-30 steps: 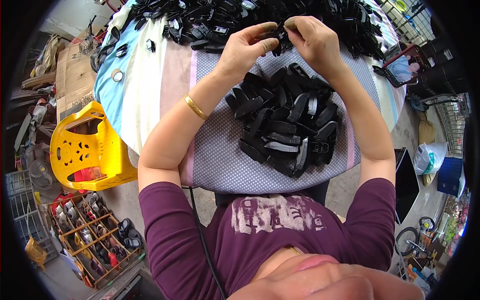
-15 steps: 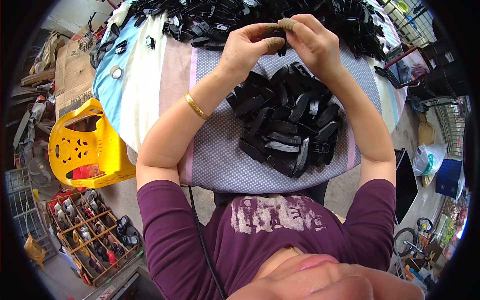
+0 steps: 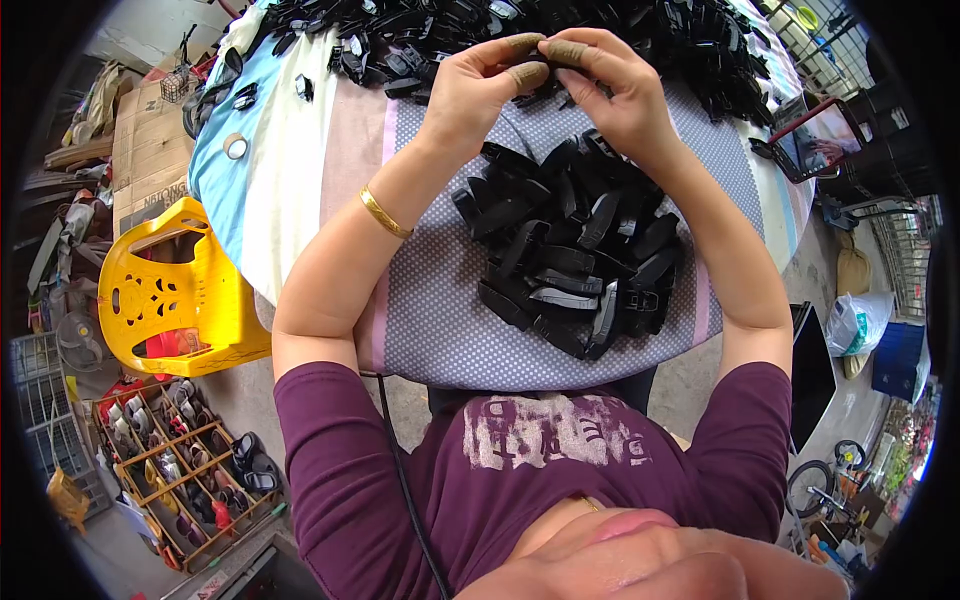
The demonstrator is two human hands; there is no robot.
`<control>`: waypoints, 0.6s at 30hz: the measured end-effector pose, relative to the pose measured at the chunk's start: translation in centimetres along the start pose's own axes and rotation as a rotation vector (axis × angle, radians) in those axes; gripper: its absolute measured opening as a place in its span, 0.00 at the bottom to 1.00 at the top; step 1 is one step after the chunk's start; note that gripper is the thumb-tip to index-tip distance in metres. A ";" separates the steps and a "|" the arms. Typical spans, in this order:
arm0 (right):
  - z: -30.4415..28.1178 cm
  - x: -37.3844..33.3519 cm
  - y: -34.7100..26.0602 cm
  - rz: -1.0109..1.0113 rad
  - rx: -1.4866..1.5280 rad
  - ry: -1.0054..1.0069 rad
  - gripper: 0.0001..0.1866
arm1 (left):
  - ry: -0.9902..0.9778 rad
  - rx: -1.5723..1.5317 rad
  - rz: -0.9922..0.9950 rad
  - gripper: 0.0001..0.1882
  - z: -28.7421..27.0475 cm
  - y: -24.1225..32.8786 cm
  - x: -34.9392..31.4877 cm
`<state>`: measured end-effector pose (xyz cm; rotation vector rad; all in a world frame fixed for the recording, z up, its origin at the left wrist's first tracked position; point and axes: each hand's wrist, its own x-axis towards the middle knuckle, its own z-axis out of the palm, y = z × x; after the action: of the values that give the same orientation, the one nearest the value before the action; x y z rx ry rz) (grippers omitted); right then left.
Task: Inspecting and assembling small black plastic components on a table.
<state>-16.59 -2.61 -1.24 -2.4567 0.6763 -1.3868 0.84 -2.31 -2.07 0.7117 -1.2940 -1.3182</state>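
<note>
Over the far part of the table, my left hand (image 3: 480, 92) and my right hand (image 3: 618, 88) meet at the fingertips. Tan coverings wrap several of the fingertips. Both hands are closed around a small black plastic piece, mostly hidden by the fingers and hard to tell from the dark heap behind. Nearer to me, between my forearms, lies a loose pile of curved black plastic pieces (image 3: 570, 255). Past my hands a larger heap of similar black parts (image 3: 420, 45) spreads along the far side of the table.
A striped, dotted cloth covers the round table (image 3: 440, 320). On its left part lies a tape roll (image 3: 235, 146); at the right edge stands a phone-like screen (image 3: 825, 138). A yellow plastic chair (image 3: 215, 310) is at the left, above a wooden shoe rack (image 3: 190, 470).
Both hands have shifted slightly left, and the fingers have changed their hold. The black piece that showed between them is now mostly covered. The near pile looks nearly the same.
</note>
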 end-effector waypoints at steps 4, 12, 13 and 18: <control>0.6 -0.3 -0.1 0.383 0.400 0.127 0.19 | 0.021 0.078 0.046 0.17 0.4 1.0 0.0; 0.0 0.0 -1.1 0.233 0.110 0.106 0.15 | 0.040 0.119 0.058 0.18 0.5 1.4 -0.1; 0.0 0.0 -1.1 0.232 0.109 0.106 0.15 | 0.039 0.118 0.059 0.18 0.5 1.2 -0.1; 0.4 -0.1 -1.3 0.161 -0.119 0.095 0.13 | 0.034 0.067 0.009 0.20 1.0 0.7 -0.6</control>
<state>-15.95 -1.44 -0.94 -2.3745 0.9818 -1.4453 0.28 -1.33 -1.32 0.7702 -1.3176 -1.2554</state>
